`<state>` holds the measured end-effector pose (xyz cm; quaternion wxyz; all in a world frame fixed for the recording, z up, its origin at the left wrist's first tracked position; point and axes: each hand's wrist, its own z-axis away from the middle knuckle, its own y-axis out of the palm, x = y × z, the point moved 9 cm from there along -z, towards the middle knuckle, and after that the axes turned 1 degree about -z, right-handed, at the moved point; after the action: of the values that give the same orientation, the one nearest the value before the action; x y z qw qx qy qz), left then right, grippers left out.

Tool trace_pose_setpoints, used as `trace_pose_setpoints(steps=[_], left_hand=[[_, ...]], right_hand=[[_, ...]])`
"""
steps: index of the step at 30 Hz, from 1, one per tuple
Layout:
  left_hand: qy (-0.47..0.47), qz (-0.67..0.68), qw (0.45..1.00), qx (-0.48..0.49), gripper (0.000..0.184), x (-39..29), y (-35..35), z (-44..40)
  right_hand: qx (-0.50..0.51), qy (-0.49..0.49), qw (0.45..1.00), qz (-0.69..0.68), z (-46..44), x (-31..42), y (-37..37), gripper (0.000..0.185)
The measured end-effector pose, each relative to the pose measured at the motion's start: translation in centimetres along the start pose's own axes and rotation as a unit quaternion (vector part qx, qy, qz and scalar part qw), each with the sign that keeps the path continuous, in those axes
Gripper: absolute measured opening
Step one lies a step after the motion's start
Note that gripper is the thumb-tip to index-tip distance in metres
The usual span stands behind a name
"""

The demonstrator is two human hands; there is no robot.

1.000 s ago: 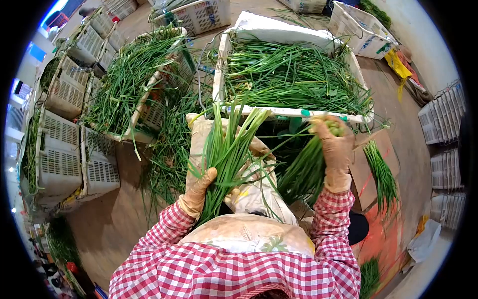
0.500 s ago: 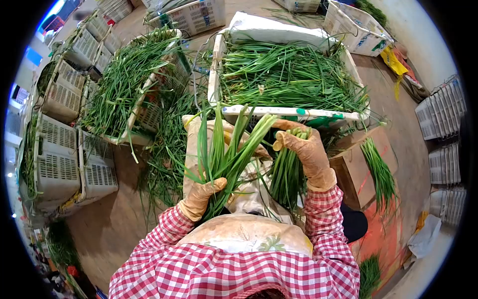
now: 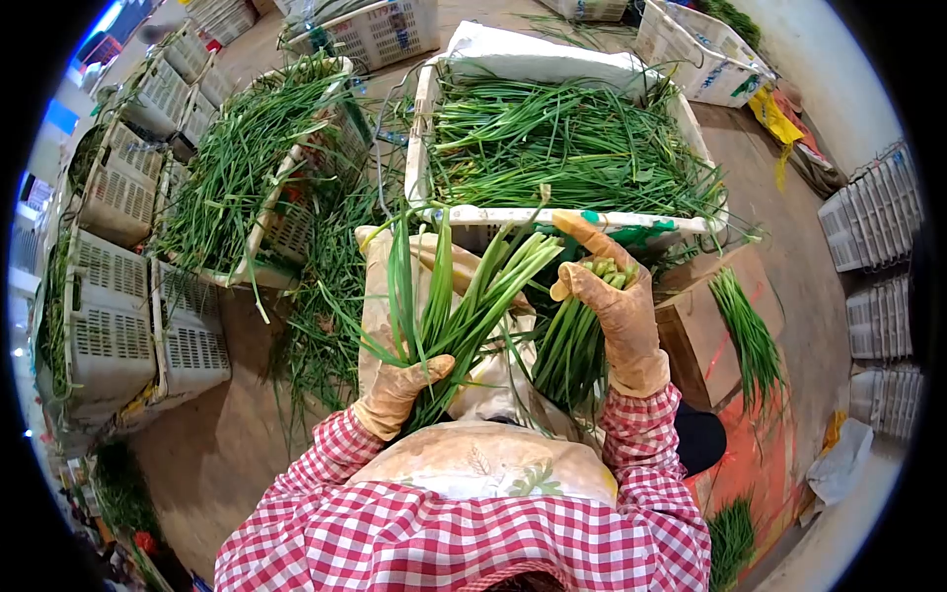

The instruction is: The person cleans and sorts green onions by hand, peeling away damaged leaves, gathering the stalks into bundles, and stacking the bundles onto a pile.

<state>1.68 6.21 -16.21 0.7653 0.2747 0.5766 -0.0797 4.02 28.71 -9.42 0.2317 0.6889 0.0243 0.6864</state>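
Gloved in tan, my left hand (image 3: pixel 402 391) wraps round a loose bunch of green stalks (image 3: pixel 469 306) over my lap, their pale ends pointing up and right. My right hand (image 3: pixel 614 314), also gloved, grips a second, denser bunch (image 3: pixel 572 355) near its cut ends; its leaves hang down. The index finger of that hand is raised off the bunch, toward the rim of the crate in front. That large white crate (image 3: pixel 422 148) holds a heap of the same stalks. The two bunches are close together, side by side.
A second heaped crate (image 3: pixel 258 237) stands at the left, with loose stalks on the floor beside it. Stacked white crates (image 3: pixel 113 316) line the far left. At the right, a tied bunch (image 3: pixel 747 335) lies on a cardboard box (image 3: pixel 705 335). More stacked crates (image 3: pixel 878 306) stand by the wall.
My right hand has come in from the right with its bunch, beside the left one, and its index finger has lifted. My left hand has shifted slightly right and down with its stalks.
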Motion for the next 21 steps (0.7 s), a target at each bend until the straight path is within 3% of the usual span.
trace_pose_setpoints(steps=[2,6,8,9,10,11,12,14,15,16,18,20,21], left_hand=[[-0.068,0.015,0.997,0.029,0.042,1.1,0.3,0.2],[-0.06,0.036,0.997,0.02,0.039,1.1,0.8,0.2],[-0.026,-0.022,0.999,0.026,0.036,1.4,0.2,-0.1],[-0.026,-0.023,0.999,0.026,0.036,1.1,0.4,0.0],[-0.098,0.045,0.994,0.025,0.039,1.8,0.8,0.3],[-0.168,0.112,0.979,0.024,0.041,2.6,1.2,0.7],[-0.167,0.112,0.979,0.022,0.041,2.8,1.2,0.6],[-0.267,0.178,0.947,-0.011,0.033,5.9,0.5,0.9],[-0.305,0.226,0.924,0.036,0.031,6.3,1.0,0.8],[-0.304,0.228,0.924,0.032,0.031,6.5,0.8,0.7],[-0.282,0.283,0.916,-0.032,0.029,6.3,0.3,0.1],[-0.242,0.292,0.925,-0.034,0.029,6.6,-0.3,-0.5],[-0.235,0.288,0.928,-0.031,0.033,6.3,-0.4,-0.4]], right_hand=[[-0.005,0.004,1.0,0.001,-0.1,-0.2,0.4,0.033],[-0.026,-0.02,0.997,0.075,-0.4,-1.1,-0.9,0.02],[-0.039,-0.027,0.998,0.044,-0.3,-2.2,-0.8,0.018],[-0.089,-0.077,0.981,0.156,0.1,-1.7,-1.3,0.019],[-0.138,-0.125,0.946,0.264,0.6,-1.0,-1.4,0.019],[-0.168,-0.245,0.864,0.406,1.5,0.9,-0.2,0.021],[-0.164,-0.345,0.795,0.472,2.0,1.9,1.2,0.02],[-0.129,-0.357,0.738,0.558,2.4,1.4,2.9,0.016],[-0.089,-0.327,0.729,0.595,2.4,0.7,3.8,0.016],[-0.019,-0.336,0.756,0.562,2.8,-0.1,4.9,0.016],[0.116,-0.282,0.864,0.4,4.0,-2.1,6.8,0.007],[0.23,-0.198,0.868,0.393,5.4,-1.2,8.8,0.009],[0.237,-0.203,0.897,0.314,5.5,0.7,8.6,0.011]])
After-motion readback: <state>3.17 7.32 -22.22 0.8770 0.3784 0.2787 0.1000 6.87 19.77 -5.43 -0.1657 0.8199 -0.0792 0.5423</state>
